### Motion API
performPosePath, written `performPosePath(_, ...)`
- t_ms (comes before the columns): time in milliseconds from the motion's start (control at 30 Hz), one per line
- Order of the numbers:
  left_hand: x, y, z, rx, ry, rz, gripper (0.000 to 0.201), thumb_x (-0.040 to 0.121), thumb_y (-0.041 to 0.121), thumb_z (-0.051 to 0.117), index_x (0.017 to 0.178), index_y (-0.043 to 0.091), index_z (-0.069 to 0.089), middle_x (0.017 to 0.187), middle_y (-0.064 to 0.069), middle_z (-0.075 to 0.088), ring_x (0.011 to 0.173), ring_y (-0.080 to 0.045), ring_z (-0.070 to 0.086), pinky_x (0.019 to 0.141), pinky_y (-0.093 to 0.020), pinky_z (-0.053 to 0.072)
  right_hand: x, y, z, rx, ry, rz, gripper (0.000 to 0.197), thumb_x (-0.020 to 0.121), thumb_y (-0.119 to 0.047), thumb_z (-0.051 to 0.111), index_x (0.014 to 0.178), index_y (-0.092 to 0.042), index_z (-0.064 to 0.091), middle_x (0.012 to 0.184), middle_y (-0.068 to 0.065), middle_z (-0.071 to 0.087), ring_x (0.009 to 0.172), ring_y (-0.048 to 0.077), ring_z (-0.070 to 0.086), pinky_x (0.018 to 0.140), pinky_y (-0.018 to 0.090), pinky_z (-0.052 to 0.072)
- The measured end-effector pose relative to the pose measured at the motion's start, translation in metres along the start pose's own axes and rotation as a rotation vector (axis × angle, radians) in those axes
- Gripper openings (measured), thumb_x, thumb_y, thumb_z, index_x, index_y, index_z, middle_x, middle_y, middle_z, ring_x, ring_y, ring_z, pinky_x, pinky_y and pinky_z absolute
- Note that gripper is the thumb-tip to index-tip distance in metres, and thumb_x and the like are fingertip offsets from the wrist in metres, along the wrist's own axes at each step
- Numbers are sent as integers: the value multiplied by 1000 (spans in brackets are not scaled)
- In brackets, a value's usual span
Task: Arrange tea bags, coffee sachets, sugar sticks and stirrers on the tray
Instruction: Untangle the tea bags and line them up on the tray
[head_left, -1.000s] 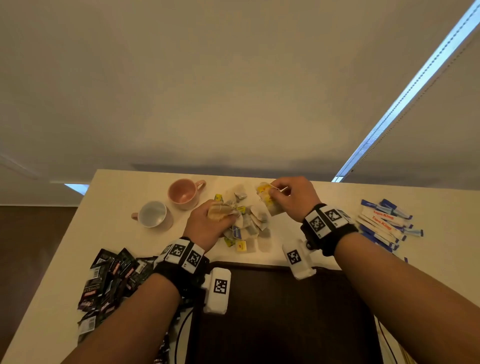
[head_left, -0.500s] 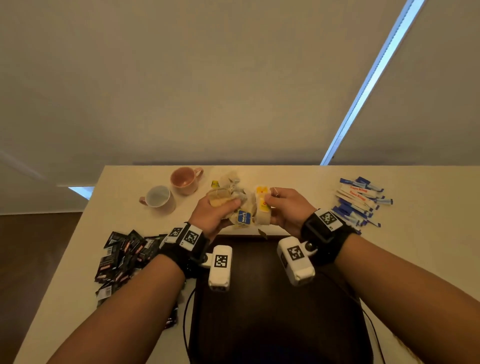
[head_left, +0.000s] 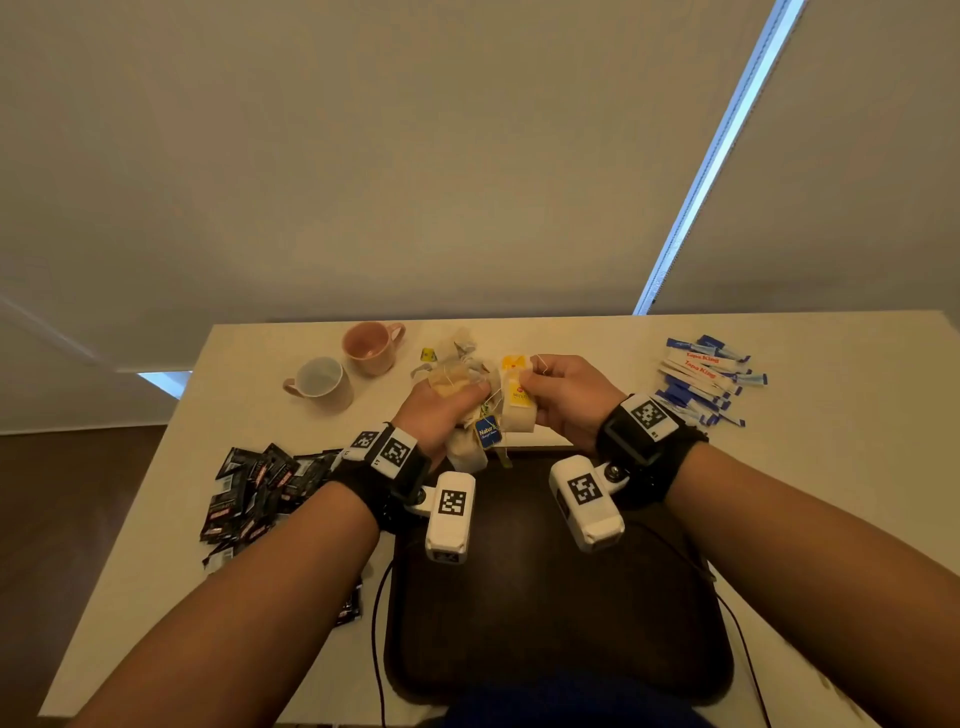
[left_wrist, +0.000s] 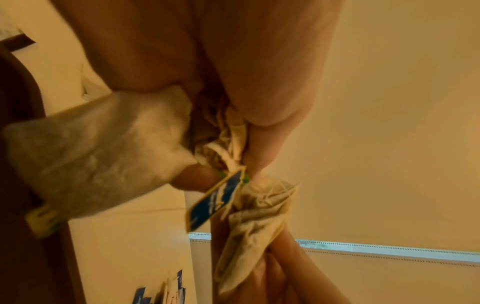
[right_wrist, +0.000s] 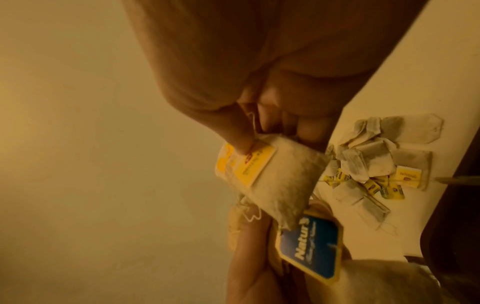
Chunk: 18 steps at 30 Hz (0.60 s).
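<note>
1. So, far left on the bench (head_left: 156, 519) lies the heap of black coffee sachets (head_left: 254, 493), just beside the tray (head_left: 545, 649) and not yet on it.
2. Behind them stand two cups (head_left: 319, 382), well clear of what I am doing.
3. My left hand (head_left: 441, 410) is clenched round a bunch of tea bags (head_left: 470, 441), strings and a blue tag (head_left: 487, 431) dangling out of my grip, above the tray's far edge.
4. More loose tea bags (right_wrist: 376, 156) lie on the bench behind my hands.
5. My right hand (head_left: 566, 395) pinches one tea bag with a yellow tag (head_left: 517, 392) between thumb and fingertips; it touches the bunch, and the strings look tangled between them.
6. To do this well, I judge I should tease that bag free slowly, pulling on its paper body and not the thread, so nothing tears or drags the rest out.
7. Then I would lay the bags flat in one corner of the tray, tags the same way, leaving room for the other kinds.
8. Far right, the sugar sticks (head_left: 706, 379) wait in a pile on the bench; I cannot make out any stirrers.
</note>
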<state>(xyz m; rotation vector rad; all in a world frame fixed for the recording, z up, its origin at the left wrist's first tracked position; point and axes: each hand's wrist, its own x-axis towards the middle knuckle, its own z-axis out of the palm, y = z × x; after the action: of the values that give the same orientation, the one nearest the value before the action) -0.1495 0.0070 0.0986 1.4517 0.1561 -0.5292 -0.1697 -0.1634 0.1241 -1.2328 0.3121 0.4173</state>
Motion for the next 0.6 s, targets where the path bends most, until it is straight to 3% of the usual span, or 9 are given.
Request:
performPosePath(133, -2, 3, 0, 36, -4, 3, 18, 92, 10, 65, 109, 16, 66, 111, -15, 72, 101, -32, 70, 95, -57, 52, -4, 0, -6, -30, 25, -10, 16, 100, -2, 44, 107, 1, 57, 106, 17, 65, 97, 26, 66, 74, 33, 61)
performPosePath(267, -2, 7, 0, 5, 51, 49, 12, 91, 9, 66, 101, 15, 67, 105, -13, 74, 98, -33, 71, 94, -57, 53, -8, 7, -14, -113, 91, -35, 18, 100, -3, 46, 109, 8, 56, 110, 24, 63, 99, 30, 65, 77, 35, 59)
performPosePath(433, 0, 22, 3, -78, 54, 50, 20, 92, 9, 65, 112, 5, 64, 115, -23, 69, 105, -39, 68, 95, -58, 51, -9, 16, -21, -66, 57, 16, 15, 100, -5, 46, 103, 1, 60, 111, 22, 65, 98, 27, 67, 78, 36, 60)
performPosePath(600, 4, 34, 3, -131, 59, 75, 23, 92, 6, 64, 115, 1, 61, 124, -27, 63, 113, -42, 63, 98, -57, 50, -10, 15, -16, -35, 44, 14, 20, 100, -3, 44, 112, 7, 57, 110, 21, 66, 93, 26, 69, 72, 33, 60)
